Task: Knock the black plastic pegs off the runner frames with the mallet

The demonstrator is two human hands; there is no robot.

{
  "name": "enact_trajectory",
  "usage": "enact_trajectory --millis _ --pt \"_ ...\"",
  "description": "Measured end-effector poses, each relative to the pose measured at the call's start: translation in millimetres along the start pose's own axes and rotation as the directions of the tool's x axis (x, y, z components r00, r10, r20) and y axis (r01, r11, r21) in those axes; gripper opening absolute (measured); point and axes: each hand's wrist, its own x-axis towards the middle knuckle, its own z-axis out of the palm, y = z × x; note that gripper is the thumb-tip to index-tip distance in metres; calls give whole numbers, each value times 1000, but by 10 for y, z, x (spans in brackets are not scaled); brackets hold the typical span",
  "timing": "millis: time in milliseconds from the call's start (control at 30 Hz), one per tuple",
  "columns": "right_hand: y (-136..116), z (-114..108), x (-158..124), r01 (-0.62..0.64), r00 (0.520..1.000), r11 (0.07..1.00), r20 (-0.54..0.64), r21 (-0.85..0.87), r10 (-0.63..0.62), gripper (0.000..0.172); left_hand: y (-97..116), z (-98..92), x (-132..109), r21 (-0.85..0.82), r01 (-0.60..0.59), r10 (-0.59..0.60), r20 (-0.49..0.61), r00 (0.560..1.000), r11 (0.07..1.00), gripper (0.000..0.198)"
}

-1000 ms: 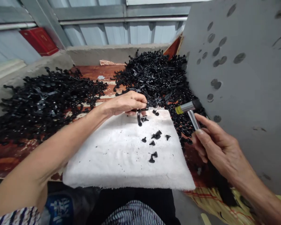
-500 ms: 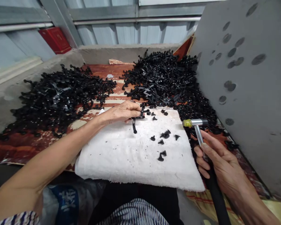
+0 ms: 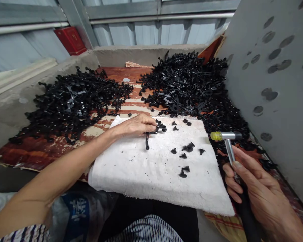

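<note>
My left hand (image 3: 140, 125) pinches a black branched bracket (image 3: 159, 127) over the far edge of a folded white cloth (image 3: 131, 174). One arm of the bracket hangs toward me; my fingers cover part of the piece. On the right, my right hand (image 3: 249, 178) is wrapped round the dark handle of a small mallet (image 3: 228, 136), which has a metal head and a yellow tip. The mallet is held up just beyond the cloth's right edge. Several small black plugs (image 3: 188, 147) with wide heads lie scattered on the cloth between my hands.
Heaps of black brackets lie on the worn red-brown board, one at the left (image 3: 73, 97) and a larger one at the back right (image 3: 184, 84). A grey spotted panel (image 3: 280, 87) stands along the right side. A red box (image 3: 70, 40) sits on the concrete ledge at back left.
The whole view has shifted, so the scene sits farther right. My left hand still grips the bracket, its grasp and angle slightly changed. The mallet stays raised in my right hand.
</note>
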Motion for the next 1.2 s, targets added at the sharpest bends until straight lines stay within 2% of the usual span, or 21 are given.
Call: enact_trajectory --millis 267,433,667,1000,1200 --pt "-22 59 -11 -8 997 1000 -77 -21 6 64 18 -22 81 138 -91 88 30 996 986 19" --pt "-39 73 -8 -22 996 999 -90 -25 20 72 40 -9 98 152 -54 49 39 998 987 18" --pt "-23 58 -7 -6 997 999 -71 -48 2 64 30 -9 116 158 -43 36 46 998 987 19" --pt "-29 39 -6 -4 998 999 -69 -41 1 62 76 -6 156 204 -38 31 34 999 978 18" --pt "-25 30 -21 -9 998 999 -67 -34 7 62 33 -45 175 225 -64 53 54 997 972 23"
